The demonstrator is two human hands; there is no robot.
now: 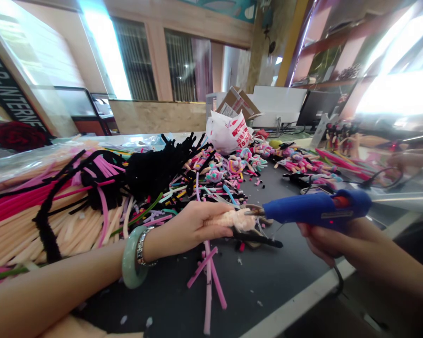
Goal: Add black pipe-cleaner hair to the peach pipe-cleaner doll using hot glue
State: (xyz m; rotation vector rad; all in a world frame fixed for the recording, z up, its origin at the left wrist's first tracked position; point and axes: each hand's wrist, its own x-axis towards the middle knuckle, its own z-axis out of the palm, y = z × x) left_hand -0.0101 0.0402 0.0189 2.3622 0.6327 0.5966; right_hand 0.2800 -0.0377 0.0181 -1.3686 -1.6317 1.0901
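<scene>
at 9 o'clock a thick bundle of peach chenille stems (56, 234) lies on the counter (268, 295), with hot pink stems and a black chenille tangle (155, 173) heaped over it and running back toward 11 o'clock. the left hand (193, 225) reaches in from 8 o'clock, a pale green bangle (132, 257) and a metal-link bracelet (143, 246) on its wrist. it is closed around a fuzzy peach piece (234, 220), which sticks out past the fingertips (225, 230). the brass nozzle (254, 210) of a blue hot glue gun (313, 209) sits at or against that piece; the exact contact spot is too cluttered to make out. the right hand (327, 244) comes from 4 o'clock, clenched around the gun's grip, with its fingers partly hidden under the barrel. a black strip (257, 240) lies just under the peach piece. loose pink stems (207, 286) sit at 6 o'clock, and dark counter with small scraps runs from them to a white edge stripe (303, 295) at 5 o'clock. a heap of small dolls (229, 169) spreads across 12 o'clock, partly blocked by the black tangle. at 3 o'clock, a co-worker's hand (412, 160) is blurred and cut off by the frame.
</scene>
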